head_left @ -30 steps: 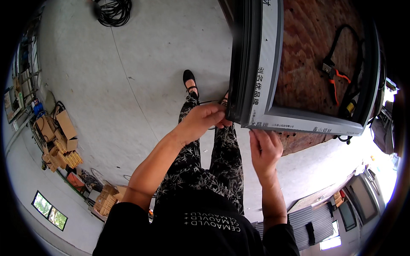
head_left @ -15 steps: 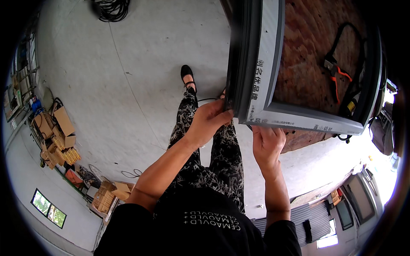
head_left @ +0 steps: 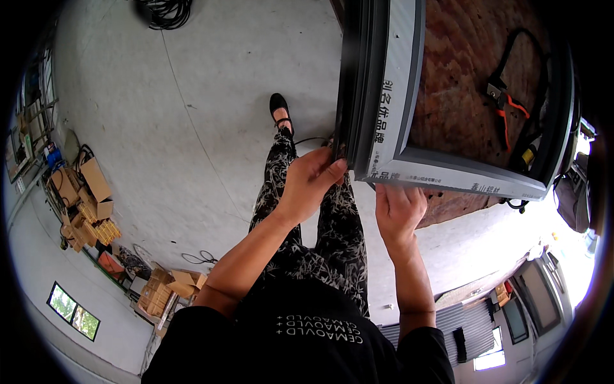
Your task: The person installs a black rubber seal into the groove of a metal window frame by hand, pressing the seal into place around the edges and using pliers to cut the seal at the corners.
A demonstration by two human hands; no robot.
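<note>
A grey metal window frame [head_left: 394,115] with dark grooved sides lies on a brown wooden board [head_left: 448,83], right of centre. My left hand [head_left: 311,184] is closed at the frame's near left corner, thumb pressed against the dark side; its fingertips are partly hidden. Beside those fingers curves a thin black strip [head_left: 312,139]; whether they also pinch it I cannot tell. Under the frame's near edge, my right hand [head_left: 400,210] is closed with its fingers curled upward, and their tips are hidden by the frame.
Orange-handled pliers [head_left: 505,112] rest on the board inside the frame, beside a black cable [head_left: 505,59]. A black coil [head_left: 169,14] lies on the floor at far left. Cardboard boxes [head_left: 96,180] stand along the left wall. Corrugated grey sheets [head_left: 474,326] are at lower right.
My left hand has shifted slightly up along the frame's side. The thin black strip beside it has also moved up a little. My right hand stays almost in place.
</note>
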